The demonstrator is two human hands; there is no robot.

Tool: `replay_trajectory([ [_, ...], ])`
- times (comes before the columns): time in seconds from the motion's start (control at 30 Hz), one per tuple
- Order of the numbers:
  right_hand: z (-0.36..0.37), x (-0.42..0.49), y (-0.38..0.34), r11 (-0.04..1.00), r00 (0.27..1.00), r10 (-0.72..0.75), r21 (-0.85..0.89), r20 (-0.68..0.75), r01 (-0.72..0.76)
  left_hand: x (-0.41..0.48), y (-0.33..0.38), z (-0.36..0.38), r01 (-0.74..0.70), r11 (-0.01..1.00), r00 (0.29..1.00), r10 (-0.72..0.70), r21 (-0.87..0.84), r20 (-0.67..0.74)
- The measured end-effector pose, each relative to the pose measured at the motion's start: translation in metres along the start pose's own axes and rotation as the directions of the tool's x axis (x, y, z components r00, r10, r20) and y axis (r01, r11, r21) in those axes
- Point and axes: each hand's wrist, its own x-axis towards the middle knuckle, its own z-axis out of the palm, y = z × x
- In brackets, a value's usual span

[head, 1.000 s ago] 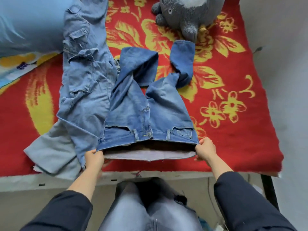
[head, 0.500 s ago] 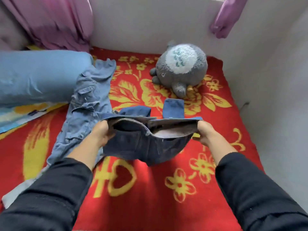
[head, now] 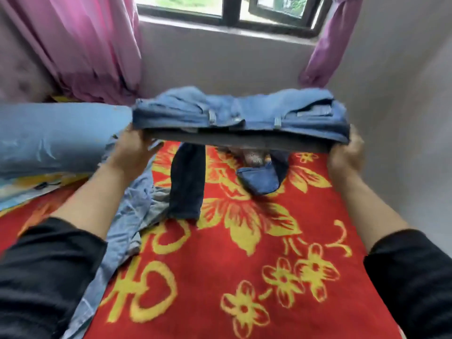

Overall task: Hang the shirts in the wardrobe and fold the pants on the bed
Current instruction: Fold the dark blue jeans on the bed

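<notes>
- The blue jeans (head: 241,118) are in the centre of the frame, lifted above the red blanket (head: 244,277), with the legs hanging down.
- The left hand (head: 133,149) grips the left end of the waistband.
- The right hand (head: 346,155) grips the right end.
- Lighter pants (head: 127,223) lie at the left, on the blanket.

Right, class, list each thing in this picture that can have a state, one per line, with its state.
red blanket: spread flat
dark jeans: held in the air by the waistband, legs hanging, not folded
left grip: holding the waistband's left end
right grip: holding the waistband's right end
light blue pants: lying rumpled on the blanket, unfolded
pink curtain: pulled aside
</notes>
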Motion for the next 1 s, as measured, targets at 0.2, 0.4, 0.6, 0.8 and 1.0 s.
replay_trajectory([
  [0.2, -0.054, -0.115, 0.107, 0.841, 0.878, 0.463, -0.375, 0.123, -0.391, -0.1, -0.132, 0.022, 0.469, 0.872, 0.881, -0.472, -0.137, 0.011],
  [0.4, -0.093, -0.275, 0.202, 0.444, 0.612, 0.788, -0.754, 0.072, -0.484, -0.227, -0.285, 0.015, 0.661, 0.653, 0.712, -0.702, 0.369, -0.033],
  [0.6, -0.124, -0.354, 0.227, 0.41, 0.677, 0.653, -0.91, 0.341, 0.062, -0.296, -0.339, -0.011, 0.2, 0.624, 0.831, -0.516, 0.755, 0.207],
  [0.8, -0.152, -0.373, 0.223, 0.516, 0.655, 0.625, -0.855, 0.425, 0.063, -0.326, -0.341, -0.02, 0.218, 0.741, 0.877, -0.434, 0.635, 0.206],
  [1.0, -0.219, -0.44, 0.245, 0.414, 0.576, 0.63, -0.853, 0.521, 0.319, -0.416, -0.358, -0.033, 0.089, 0.735, 0.821, -0.436, 0.672, 0.368],
])
